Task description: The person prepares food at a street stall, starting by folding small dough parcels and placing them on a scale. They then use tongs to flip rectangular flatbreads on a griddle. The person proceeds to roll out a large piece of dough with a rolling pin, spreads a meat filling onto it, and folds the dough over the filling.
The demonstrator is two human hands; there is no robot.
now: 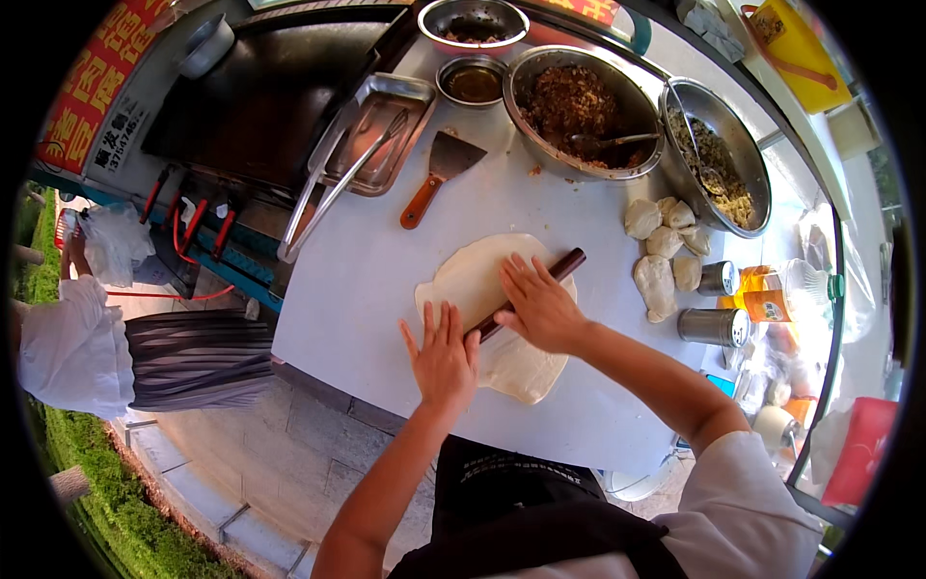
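Observation:
A thin, irregular sheet of dough (463, 275) lies on the pale work table (340, 304). A dark wooden rolling pin (568, 265) crosses it at a slant, its far end tapering to the upper right. My right hand (541, 307) rests flat over the pin with its fingers spread, hiding the pin's middle. At the near end, my left hand (443, 354) lies palm down with fingers straight, its thumb against the pin and its palm covering that end. Neither hand's fingers curl around the pin. Below the pin, the dough sheet reaches towards me.
Right of the sheet sit several dough pieces (662, 246). Metal bowls of brown filling (514, 137) and green-yellow filling (759, 217) stand behind. A scraper (423, 199), a metal tray (376, 188), tongs (300, 210) and an oil bottle (785, 289) surround the work. A person (79, 347) stands at left.

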